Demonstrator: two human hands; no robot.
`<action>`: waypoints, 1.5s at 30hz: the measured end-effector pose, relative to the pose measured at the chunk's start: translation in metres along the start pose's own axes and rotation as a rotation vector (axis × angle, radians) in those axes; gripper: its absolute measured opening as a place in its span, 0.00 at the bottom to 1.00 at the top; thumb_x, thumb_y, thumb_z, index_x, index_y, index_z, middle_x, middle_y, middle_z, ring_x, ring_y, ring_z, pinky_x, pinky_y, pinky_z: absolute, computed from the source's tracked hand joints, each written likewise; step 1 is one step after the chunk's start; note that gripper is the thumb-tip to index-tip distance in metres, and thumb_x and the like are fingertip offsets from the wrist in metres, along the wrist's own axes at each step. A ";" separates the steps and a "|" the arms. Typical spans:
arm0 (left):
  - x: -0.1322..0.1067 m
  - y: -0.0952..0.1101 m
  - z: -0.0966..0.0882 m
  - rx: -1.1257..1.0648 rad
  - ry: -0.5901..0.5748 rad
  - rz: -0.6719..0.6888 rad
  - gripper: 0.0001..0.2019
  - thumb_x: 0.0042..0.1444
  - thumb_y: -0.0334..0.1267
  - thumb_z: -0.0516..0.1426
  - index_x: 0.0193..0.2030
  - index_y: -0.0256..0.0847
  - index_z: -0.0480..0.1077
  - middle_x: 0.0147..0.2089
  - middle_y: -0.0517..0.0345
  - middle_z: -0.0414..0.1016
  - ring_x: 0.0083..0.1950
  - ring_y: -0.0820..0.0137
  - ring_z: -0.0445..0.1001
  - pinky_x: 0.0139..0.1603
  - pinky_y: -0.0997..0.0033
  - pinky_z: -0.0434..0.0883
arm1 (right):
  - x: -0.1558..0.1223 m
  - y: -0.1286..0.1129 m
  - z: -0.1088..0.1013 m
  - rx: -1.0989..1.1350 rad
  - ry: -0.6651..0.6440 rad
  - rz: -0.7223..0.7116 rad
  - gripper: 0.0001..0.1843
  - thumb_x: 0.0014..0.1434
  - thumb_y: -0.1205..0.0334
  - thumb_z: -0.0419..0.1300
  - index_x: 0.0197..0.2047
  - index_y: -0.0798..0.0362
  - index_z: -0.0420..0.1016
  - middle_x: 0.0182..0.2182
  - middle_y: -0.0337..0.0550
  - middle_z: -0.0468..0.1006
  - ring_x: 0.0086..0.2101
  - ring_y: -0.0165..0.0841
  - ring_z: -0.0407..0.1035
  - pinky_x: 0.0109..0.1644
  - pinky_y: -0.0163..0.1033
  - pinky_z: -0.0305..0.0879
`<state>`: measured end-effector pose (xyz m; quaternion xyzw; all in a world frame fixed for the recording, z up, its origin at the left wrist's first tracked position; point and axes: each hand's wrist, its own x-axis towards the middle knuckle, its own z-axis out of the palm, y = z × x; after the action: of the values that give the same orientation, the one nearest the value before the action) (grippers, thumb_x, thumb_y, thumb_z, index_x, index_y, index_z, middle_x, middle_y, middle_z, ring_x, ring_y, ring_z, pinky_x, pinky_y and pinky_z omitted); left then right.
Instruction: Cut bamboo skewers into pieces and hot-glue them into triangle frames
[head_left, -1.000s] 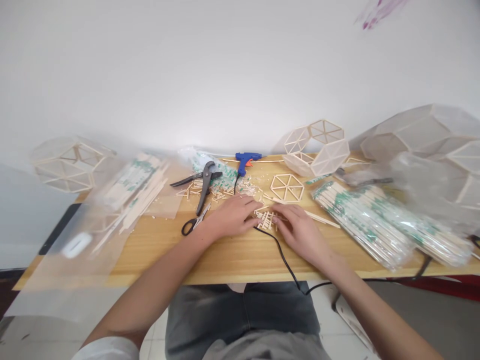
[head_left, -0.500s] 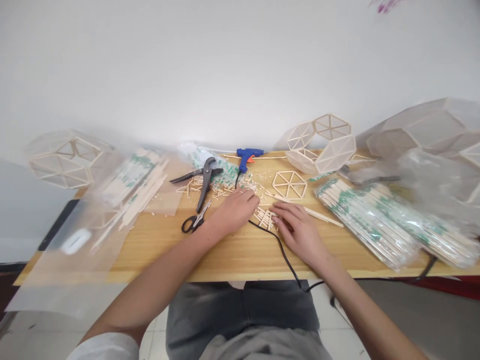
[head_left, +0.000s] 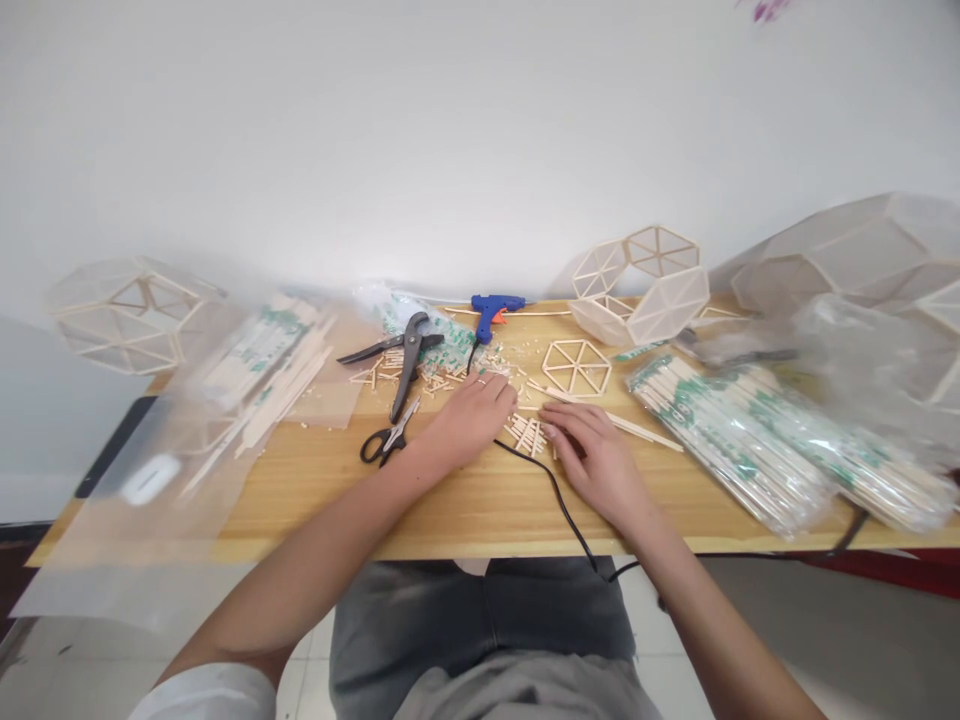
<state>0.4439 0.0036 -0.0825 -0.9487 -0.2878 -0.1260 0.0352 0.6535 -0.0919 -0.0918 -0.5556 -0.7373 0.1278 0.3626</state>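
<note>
Short cut wooden sticks (head_left: 528, 436) lie in a loose heap between the two hands, crossing at mixed angles, so the heap has no one clear long axis. It sits to the right of the left hand (head_left: 474, 412) and just left of the right hand (head_left: 600, 455), whose fingertips seem slightly nearer. The left fingers are bunched closely together; the right hand is loosely curved, thumb a little apart — whether either grips a stick, I cannot tell.

A black cable (head_left: 558, 492) runs between the hands on their near side. Scissors (head_left: 385, 440) lie left of the left hand, with grey-black cutters (head_left: 407, 372) beyond them. Past the hands are a spoked hexagonal frame (head_left: 577, 368) and a blue hot-glue gun (head_left: 491, 312). Well right of the right hand, clear-wrapped stick bundles (head_left: 731, 445) carry green print — too small to read.
</note>
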 end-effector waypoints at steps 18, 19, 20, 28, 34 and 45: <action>-0.006 -0.004 -0.017 -0.451 -0.089 0.001 0.09 0.73 0.34 0.51 0.52 0.41 0.71 0.46 0.53 0.80 0.49 0.63 0.78 0.52 0.62 0.72 | -0.003 -0.003 -0.003 0.049 -0.055 -0.035 0.21 0.68 0.54 0.64 0.62 0.47 0.72 0.56 0.52 0.80 0.57 0.48 0.73 0.63 0.59 0.70; -0.007 -0.007 -0.017 -0.460 -0.080 -0.016 0.09 0.72 0.34 0.51 0.53 0.41 0.71 0.46 0.53 0.80 0.49 0.63 0.78 0.51 0.62 0.72 | -0.003 -0.003 -0.003 0.047 -0.059 -0.040 0.21 0.68 0.54 0.64 0.62 0.47 0.72 0.56 0.52 0.80 0.58 0.47 0.73 0.64 0.59 0.70; -0.007 -0.009 -0.018 -0.445 -0.072 -0.028 0.09 0.72 0.33 0.51 0.52 0.41 0.71 0.46 0.53 0.80 0.48 0.63 0.77 0.51 0.62 0.72 | -0.003 -0.003 -0.003 0.044 -0.061 -0.040 0.21 0.68 0.55 0.64 0.62 0.48 0.72 0.56 0.52 0.80 0.58 0.47 0.72 0.64 0.58 0.70; -0.006 -0.020 -0.019 -0.287 -0.071 0.058 0.07 0.69 0.37 0.56 0.43 0.42 0.76 0.42 0.54 0.79 0.48 0.62 0.76 0.55 0.59 0.69 | -0.003 -0.003 -0.003 -0.006 -0.094 -0.081 0.19 0.69 0.57 0.62 0.62 0.46 0.74 0.58 0.51 0.79 0.58 0.47 0.72 0.64 0.59 0.69; -0.004 -0.016 -0.011 -0.174 -0.053 0.069 0.11 0.72 0.38 0.54 0.41 0.40 0.76 0.41 0.54 0.78 0.47 0.62 0.75 0.54 0.59 0.68 | -0.004 -0.002 -0.002 -0.027 -0.084 -0.088 0.18 0.70 0.57 0.62 0.62 0.48 0.74 0.57 0.53 0.78 0.58 0.47 0.72 0.63 0.58 0.70; -0.001 -0.013 -0.017 0.008 0.057 0.043 0.10 0.69 0.29 0.55 0.47 0.41 0.78 0.48 0.53 0.81 0.54 0.61 0.75 0.60 0.57 0.68 | -0.003 0.000 0.000 -0.017 -0.037 -0.101 0.14 0.70 0.58 0.62 0.57 0.47 0.78 0.55 0.52 0.80 0.56 0.48 0.74 0.60 0.58 0.73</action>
<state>0.4315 0.0115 -0.0660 -0.9506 -0.2665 -0.1508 0.0499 0.6533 -0.0945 -0.0931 -0.5183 -0.7720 0.1132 0.3502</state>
